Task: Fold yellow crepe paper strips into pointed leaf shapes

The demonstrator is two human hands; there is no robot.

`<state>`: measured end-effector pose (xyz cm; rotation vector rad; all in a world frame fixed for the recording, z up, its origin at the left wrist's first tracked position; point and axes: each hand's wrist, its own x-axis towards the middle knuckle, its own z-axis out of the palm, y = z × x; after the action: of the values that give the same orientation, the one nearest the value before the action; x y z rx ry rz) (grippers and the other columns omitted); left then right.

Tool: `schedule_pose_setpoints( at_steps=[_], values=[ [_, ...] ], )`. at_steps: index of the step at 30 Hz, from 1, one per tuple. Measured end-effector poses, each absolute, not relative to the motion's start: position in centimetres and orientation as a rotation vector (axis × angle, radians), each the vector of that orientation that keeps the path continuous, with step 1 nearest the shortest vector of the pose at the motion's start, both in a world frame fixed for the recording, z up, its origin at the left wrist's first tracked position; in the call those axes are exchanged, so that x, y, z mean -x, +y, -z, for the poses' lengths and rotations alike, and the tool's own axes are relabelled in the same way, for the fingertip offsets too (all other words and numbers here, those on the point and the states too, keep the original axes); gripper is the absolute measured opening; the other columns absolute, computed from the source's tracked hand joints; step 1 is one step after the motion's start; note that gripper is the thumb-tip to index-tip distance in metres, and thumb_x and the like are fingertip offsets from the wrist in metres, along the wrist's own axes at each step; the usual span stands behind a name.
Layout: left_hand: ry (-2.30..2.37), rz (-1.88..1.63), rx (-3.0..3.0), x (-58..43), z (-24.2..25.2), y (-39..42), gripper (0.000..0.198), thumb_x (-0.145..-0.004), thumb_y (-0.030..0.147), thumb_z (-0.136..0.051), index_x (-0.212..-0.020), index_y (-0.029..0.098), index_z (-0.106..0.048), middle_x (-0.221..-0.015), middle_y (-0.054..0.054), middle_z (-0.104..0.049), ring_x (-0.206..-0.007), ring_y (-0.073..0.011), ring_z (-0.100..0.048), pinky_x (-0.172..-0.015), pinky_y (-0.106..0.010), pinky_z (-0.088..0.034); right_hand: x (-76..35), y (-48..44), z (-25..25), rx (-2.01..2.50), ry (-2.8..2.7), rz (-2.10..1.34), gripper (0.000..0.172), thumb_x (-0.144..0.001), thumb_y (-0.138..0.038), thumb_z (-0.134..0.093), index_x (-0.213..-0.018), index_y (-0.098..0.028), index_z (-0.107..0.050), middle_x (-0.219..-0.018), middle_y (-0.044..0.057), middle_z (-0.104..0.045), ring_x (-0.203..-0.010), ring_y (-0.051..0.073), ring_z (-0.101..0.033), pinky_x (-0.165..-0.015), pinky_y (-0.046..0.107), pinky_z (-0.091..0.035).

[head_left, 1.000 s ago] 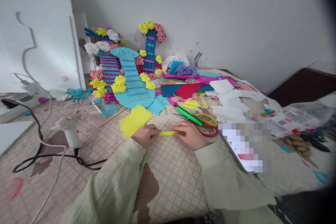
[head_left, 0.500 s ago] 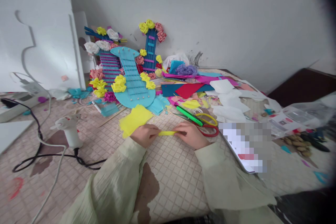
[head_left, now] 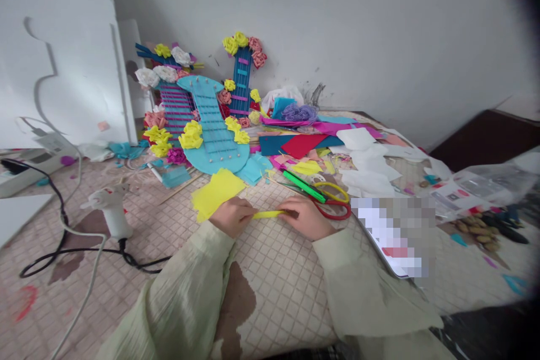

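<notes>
A narrow yellow paper strip, which looks like crepe paper, stretches between my two hands just over the table. My left hand pinches its left end, and my right hand is closed on the right end. Yellow paper sheets lie just beyond my left hand. Behind my right hand are a green box cutter and scissors with red and yellow handles. Farther back stands a light-blue guitar-shaped piece with strings and yellow paper flowers.
A white glue gun with a black cord stands at left beside a power strip. A phone lies at right, near white paper pieces and a clear plastic bag. Another flower-trimmed guitar shape leans on the wall.
The left end of the yellow strip shows slightly farther left, at my left fingertips. Otherwise both hands keep nearly the same place and grip.
</notes>
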<state>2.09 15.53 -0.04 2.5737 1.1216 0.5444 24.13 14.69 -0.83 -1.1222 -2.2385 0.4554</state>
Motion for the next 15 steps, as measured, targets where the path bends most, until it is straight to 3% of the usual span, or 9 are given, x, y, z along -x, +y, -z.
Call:
schedule_pose_setpoints(
  at_steps=[6,15],
  values=[
    [1.212,-0.583,-2.333,-2.3,-0.5,15.2,0.023,-0.071,0.018,-0.049,-0.084,0.016,-0.069,-0.076,-0.005,-0.067,-0.057,-0.0117,-0.057,-0.055,-0.021,-0.043,-23.9,14.3,0.1,1.256,-2.084,-0.666,0.011,-0.074,-0.020,-0.055,-0.080,-0.018,-0.064,-0.075,0.002,-0.066,-0.064,0.014,-0.056,-0.058,0.025,-0.044],
    [1.224,-0.534,-1.946,-2.9,-0.6,14.3,0.030,-0.070,0.029,-0.053,-0.092,0.015,-0.067,-0.063,-0.003,-0.066,-0.050,-0.0115,-0.053,-0.045,-0.019,-0.038,-23.8,14.1,-0.6,1.134,-1.962,-0.914,0.015,-0.073,-0.022,-0.055,-0.083,-0.018,-0.066,-0.084,0.004,-0.067,-0.078,0.017,-0.059,-0.071,0.029,-0.046]
  ],
)
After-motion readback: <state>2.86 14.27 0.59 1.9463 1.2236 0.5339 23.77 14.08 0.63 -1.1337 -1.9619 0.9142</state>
